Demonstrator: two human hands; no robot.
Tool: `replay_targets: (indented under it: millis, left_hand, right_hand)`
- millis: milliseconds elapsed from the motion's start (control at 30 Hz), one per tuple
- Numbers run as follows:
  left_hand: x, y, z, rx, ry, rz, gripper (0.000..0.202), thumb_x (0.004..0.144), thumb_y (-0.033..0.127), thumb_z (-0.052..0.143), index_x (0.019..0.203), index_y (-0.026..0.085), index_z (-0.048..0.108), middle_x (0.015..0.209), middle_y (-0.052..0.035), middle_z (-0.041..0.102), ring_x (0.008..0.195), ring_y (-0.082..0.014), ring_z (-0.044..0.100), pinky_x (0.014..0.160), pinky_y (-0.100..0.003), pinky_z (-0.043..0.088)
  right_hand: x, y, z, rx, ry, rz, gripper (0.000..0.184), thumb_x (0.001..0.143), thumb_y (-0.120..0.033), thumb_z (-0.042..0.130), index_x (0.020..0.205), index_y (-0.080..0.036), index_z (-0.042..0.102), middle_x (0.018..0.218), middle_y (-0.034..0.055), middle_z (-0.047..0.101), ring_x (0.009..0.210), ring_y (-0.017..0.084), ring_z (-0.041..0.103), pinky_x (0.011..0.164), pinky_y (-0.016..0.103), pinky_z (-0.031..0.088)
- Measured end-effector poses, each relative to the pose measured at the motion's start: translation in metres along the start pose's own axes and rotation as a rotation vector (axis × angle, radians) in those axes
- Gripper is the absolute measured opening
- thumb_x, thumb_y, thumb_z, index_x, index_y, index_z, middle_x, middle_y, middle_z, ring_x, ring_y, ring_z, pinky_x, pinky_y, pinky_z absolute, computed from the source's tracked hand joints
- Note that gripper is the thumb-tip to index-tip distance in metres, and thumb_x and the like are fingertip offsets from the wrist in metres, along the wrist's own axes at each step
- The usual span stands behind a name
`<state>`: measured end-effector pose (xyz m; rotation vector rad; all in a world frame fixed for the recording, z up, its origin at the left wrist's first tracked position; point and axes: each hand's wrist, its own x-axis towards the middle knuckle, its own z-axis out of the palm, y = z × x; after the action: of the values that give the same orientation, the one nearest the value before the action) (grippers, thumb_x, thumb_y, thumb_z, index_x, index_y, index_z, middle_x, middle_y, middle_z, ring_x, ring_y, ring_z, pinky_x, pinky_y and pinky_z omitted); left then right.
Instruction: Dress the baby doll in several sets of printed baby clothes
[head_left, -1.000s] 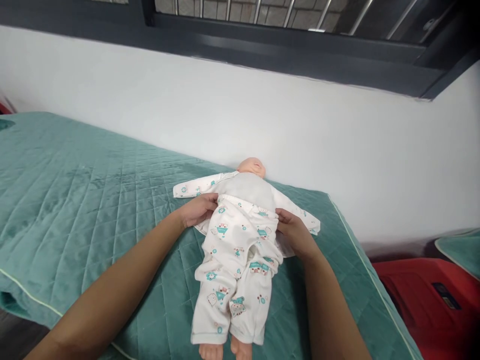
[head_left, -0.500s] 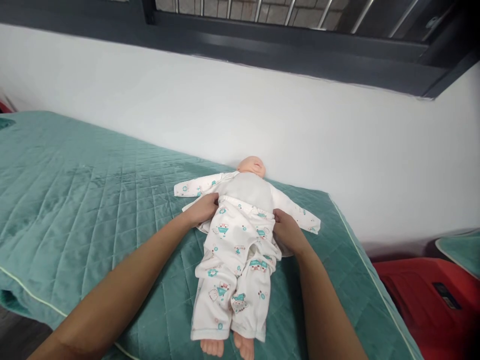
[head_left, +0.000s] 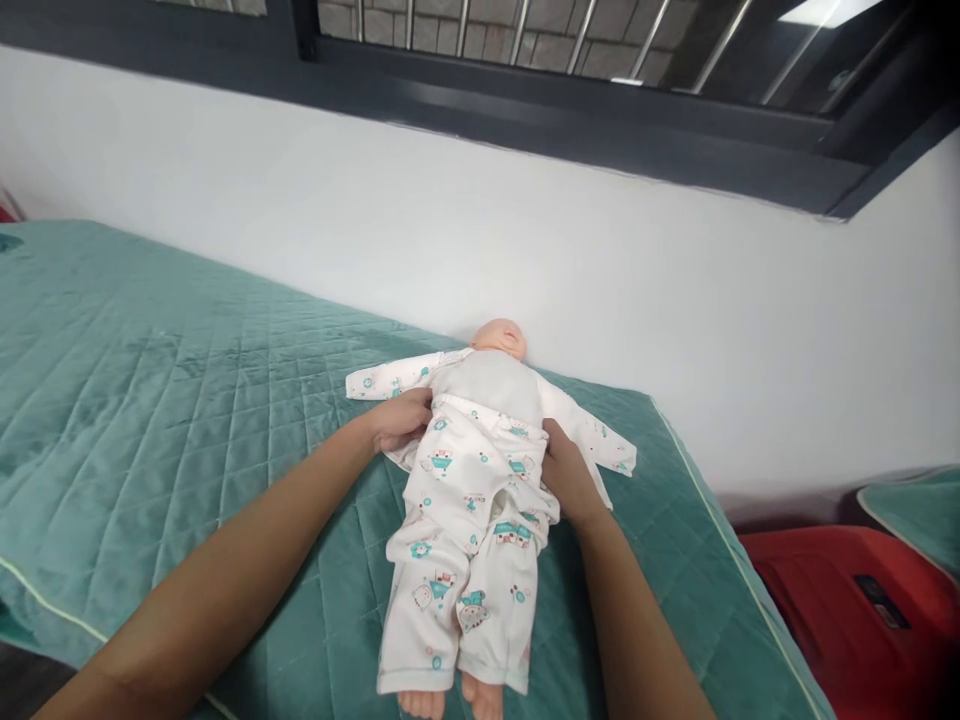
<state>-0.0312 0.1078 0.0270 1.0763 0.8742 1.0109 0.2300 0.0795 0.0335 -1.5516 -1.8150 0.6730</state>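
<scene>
A baby doll [head_left: 501, 338] lies on its back on a teal quilted bed [head_left: 165, 380], its head towards the wall. It wears white printed trousers [head_left: 465, 540] and an open white printed top [head_left: 390, 378] with the grey torso [head_left: 491, 378] bare. My left hand [head_left: 401, 420] is closed on the trousers' waistband at the doll's left side. My right hand [head_left: 566, 475] grips the waistband at the other side. Bare feet [head_left: 450, 700] stick out at the bottom.
A white wall [head_left: 675, 330] rises right behind the doll's head, under a dark window frame [head_left: 570, 110] with bars. To the right of the bed lies something red [head_left: 847, 610]. The bed's right edge [head_left: 720, 530] runs close to my right arm.
My two hands have slid a little along the waistband towards the doll's chest. The view has shifted slightly; the doll stays put.
</scene>
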Motion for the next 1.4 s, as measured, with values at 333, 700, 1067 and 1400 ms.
replay_targets:
  millis: [333,700,1067,1400]
  left_hand:
    - [-0.004,-0.003,0.013,-0.161,0.09,-0.083,0.031,0.062,0.016,0.075,0.093,0.014,0.071,0.082,-0.0088,0.075,0.089,-0.0289,0.069,0.085,-0.042,0.054]
    - [-0.005,-0.005,0.012,-0.021,0.079,-0.014,0.026,0.06,0.014,0.07,0.086,0.016,0.071,0.083,-0.0068,0.074,0.091,-0.0283,0.066,0.087,-0.041,0.05]
    - [-0.002,-0.001,-0.005,0.354,0.398,0.304,0.031,0.063,0.008,0.057,0.092,0.018,0.065,0.089,-0.0018,0.063,0.081,-0.0176,0.058,0.079,-0.03,0.047]
    - [-0.021,0.023,0.001,0.635,0.007,0.49,0.018,0.08,0.035,0.069,0.091,0.022,0.073,0.1,-0.0053,0.057,0.099,-0.021,0.055,0.094,-0.033,0.042]
  right_hand:
    - [0.003,0.01,0.001,0.536,-0.083,0.033,0.02,0.074,-0.034,0.067,0.087,-0.025,0.056,0.088,-0.0002,0.071,0.076,0.02,0.062,0.066,0.029,0.048]
    - [0.008,0.025,0.001,0.415,-0.005,0.033,0.016,0.071,-0.031,0.064,0.087,-0.026,0.064,0.08,0.0001,0.072,0.081,0.024,0.063,0.07,0.033,0.05]
    - [0.005,0.003,-0.002,0.396,0.298,-0.041,0.014,0.079,-0.035,0.066,0.087,-0.024,0.061,0.086,0.0022,0.061,0.082,0.019,0.056,0.076,0.031,0.046]
    - [-0.002,-0.015,-0.011,0.125,0.024,-0.399,0.021,0.079,-0.037,0.073,0.085,-0.025,0.057,0.11,0.0061,0.051,0.114,0.025,0.049,0.106,0.044,0.037]
